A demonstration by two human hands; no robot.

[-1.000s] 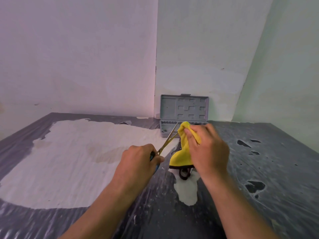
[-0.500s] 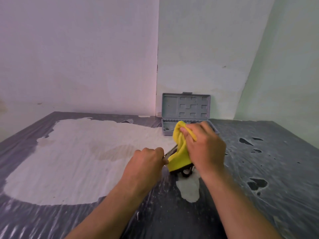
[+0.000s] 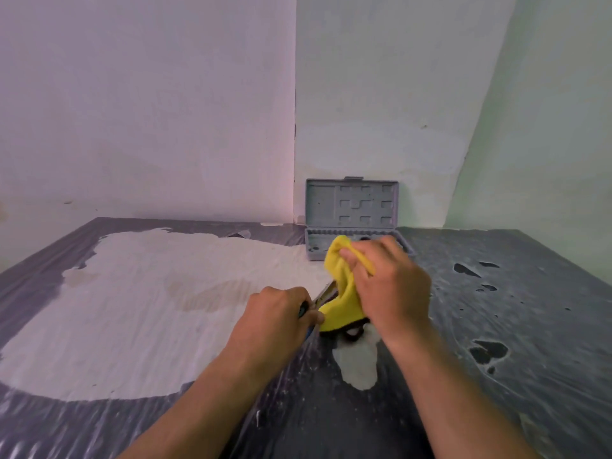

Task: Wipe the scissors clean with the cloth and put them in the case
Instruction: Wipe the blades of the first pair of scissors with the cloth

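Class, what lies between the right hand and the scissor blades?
The yellow cloth: in the head view the right hand presses it around the scissors, held by the left hand.

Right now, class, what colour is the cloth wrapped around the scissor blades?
Yellow cloth, with a dark edge at its lower end, seen in the head view.

The scissors (image 3: 326,292) showed only a short metal stretch at frame centre, their blades wrapped in the bunched yellow cloth (image 3: 341,293). Behind, just above centre, the grey case (image 3: 351,207) stood open, lid upright.
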